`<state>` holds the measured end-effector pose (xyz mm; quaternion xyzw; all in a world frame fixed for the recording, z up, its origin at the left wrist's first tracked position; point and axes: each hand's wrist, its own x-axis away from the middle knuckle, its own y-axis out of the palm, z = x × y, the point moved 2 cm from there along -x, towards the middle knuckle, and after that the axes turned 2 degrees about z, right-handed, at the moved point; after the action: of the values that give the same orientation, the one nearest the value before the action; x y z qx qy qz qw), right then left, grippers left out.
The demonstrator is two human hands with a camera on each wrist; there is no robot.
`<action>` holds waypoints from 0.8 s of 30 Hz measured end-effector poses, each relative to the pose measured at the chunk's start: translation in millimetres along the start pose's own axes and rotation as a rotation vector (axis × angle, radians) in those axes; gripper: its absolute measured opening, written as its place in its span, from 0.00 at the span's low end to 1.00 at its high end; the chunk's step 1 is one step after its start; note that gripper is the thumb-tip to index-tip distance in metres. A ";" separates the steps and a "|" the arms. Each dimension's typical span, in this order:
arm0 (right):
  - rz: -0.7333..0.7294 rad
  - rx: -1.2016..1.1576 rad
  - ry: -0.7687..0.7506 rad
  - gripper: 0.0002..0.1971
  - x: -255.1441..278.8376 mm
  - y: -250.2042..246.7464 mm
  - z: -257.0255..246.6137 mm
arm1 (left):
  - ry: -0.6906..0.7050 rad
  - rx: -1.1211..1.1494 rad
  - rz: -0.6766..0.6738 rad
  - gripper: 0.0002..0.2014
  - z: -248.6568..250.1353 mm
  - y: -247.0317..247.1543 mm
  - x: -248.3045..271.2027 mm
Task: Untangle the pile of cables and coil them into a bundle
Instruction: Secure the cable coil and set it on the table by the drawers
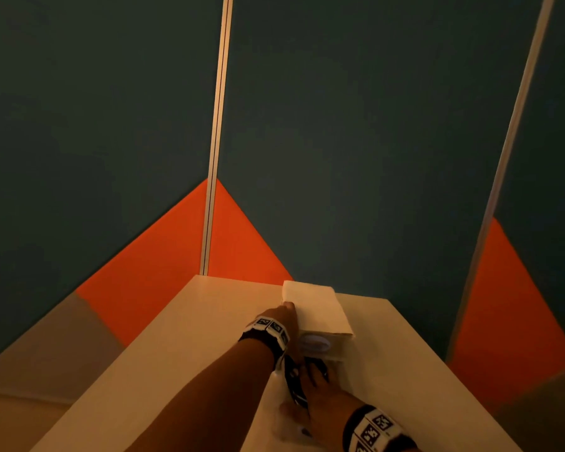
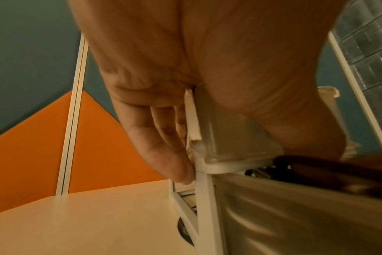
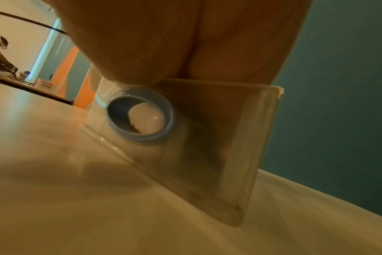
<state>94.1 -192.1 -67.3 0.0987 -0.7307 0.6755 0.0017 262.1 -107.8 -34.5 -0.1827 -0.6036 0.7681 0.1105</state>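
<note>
A clear plastic box (image 1: 336, 350) with a pale blue ring (image 1: 315, 343) on its side stands on the pale table (image 1: 177, 370), and a white sheet (image 1: 313, 305) covers its far part. My left hand (image 1: 286, 316) grips the box's left rim (image 2: 199, 165), fingers (image 2: 164, 146) outside and thumb on the other side. Dark cables (image 2: 321, 170) show blurred just right of that thumb. My right hand (image 1: 320, 396) holds the near end. In the right wrist view its palm (image 3: 185, 43) sits on the clear panel (image 3: 240, 138), and the fingers are a dark shape behind it.
The table ends close behind the box against teal and orange wall panels (image 1: 372, 158) with a pale upright post (image 1: 214, 190). Its left edge drops to a lower grey surface (image 1: 62, 337). Another table with small items (image 3: 2, 69) stands far off to the left.
</note>
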 end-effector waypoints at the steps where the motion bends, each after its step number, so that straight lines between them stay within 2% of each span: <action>1: -0.025 0.096 -0.006 0.75 0.0 -4.8 -2.4 | 0.007 -0.008 -0.008 0.48 0.3 -0.4 1.9; 2: -0.022 0.121 0.015 0.77 -9.7 1.7 2.2 | 0.007 -0.008 -0.005 0.49 -1.0 1.1 1.7; 5: -0.002 0.063 0.074 0.69 -24.4 4.0 8.1 | 0.009 -0.020 -0.018 0.54 -1.4 0.2 2.7; 8: -0.021 0.134 0.033 0.74 -31.2 4.7 9.8 | 0.017 0.015 -0.032 0.52 -3.8 -3.4 -0.3; 9: -0.040 0.151 0.042 0.71 -23.1 -1.1 4.4 | 0.031 0.025 -0.047 0.54 -2.8 -5.2 0.5; 11: -0.022 0.160 0.054 0.54 -6.1 -18.1 -3.7 | 0.040 0.019 -0.056 0.53 -2.0 -5.3 -1.2; 13: 0.002 0.152 0.026 0.49 1.0 -25.7 -4.8 | 0.032 0.024 -0.041 0.49 -2.7 -5.8 -1.0; 16: -0.032 0.114 0.040 0.54 -6.5 -24.7 4.0 | 0.015 0.025 -0.035 0.45 -7.2 -3.6 -5.2; 19: -0.016 0.085 -0.008 0.76 -19.5 -21.3 11.3 | 0.026 0.008 -0.067 0.57 -7.0 -3.1 -9.3; 20: -0.009 0.083 -0.027 0.78 -24.6 -17.8 15.3 | 0.025 -0.004 -0.079 0.60 -6.3 -3.4 -10.0; 22: -0.015 0.074 -0.046 0.77 -33.4 -12.3 23.0 | 0.014 -0.030 -0.096 0.62 -5.1 -4.0 -13.5; 24: -0.027 0.080 -0.044 0.71 -38.9 -6.1 26.6 | 0.007 -0.019 -0.115 0.63 -6.2 -2.2 -16.9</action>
<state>136.7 -213.3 -68.9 0.1234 -0.7015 0.7018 -0.0095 280.0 -108.3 -31.1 -0.1513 -0.6200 0.7541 0.1549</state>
